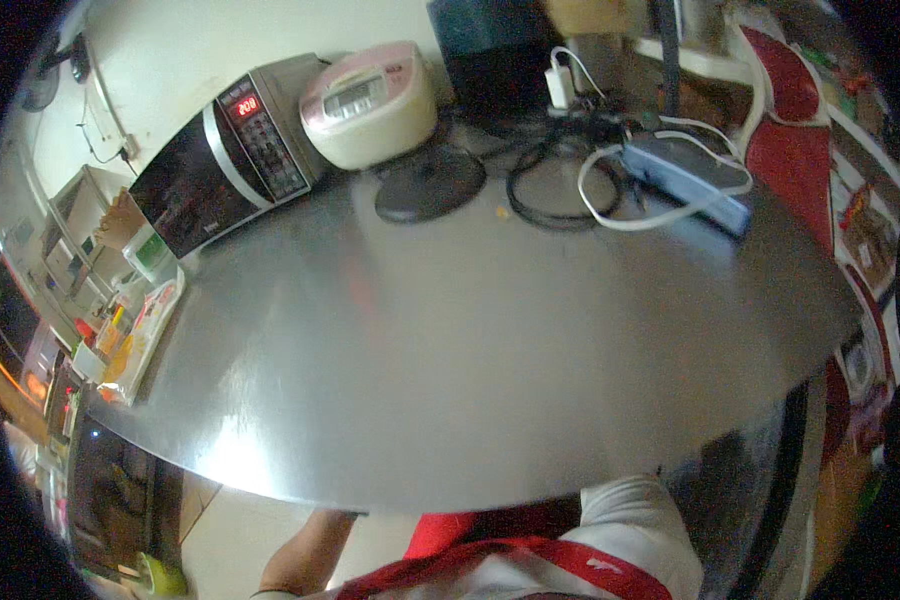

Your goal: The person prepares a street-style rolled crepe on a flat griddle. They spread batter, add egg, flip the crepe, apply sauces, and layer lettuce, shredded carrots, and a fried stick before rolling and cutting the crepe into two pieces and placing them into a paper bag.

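Observation:
Neither of my hands is in view; the near edge of the stainless steel table (pixel 450 352) hides them. My bare left forearm (pixel 307 551) reaches under that edge, and my right arm in a white sleeve (pixel 634 521) meets it further right. At the back of the table stand a microwave oven (pixel 217 157) with a lit red display and a white and pink rice cooker (pixel 371 109). A round black disc (pixel 431 184) lies in front of the cooker. To its right are a coiled black cable (pixel 525 214) and a grey-blue box (pixel 690 184) with a white cable (pixel 634 225) across it.
A shallow tray (pixel 154 326) with small packets and containers sits at the table's left edge. A white plug adapter (pixel 560 86) stands among cables at the back. Red and white chairs or seats (pixel 791 172) are beyond the right edge. A green object (pixel 161 576) shows low at left.

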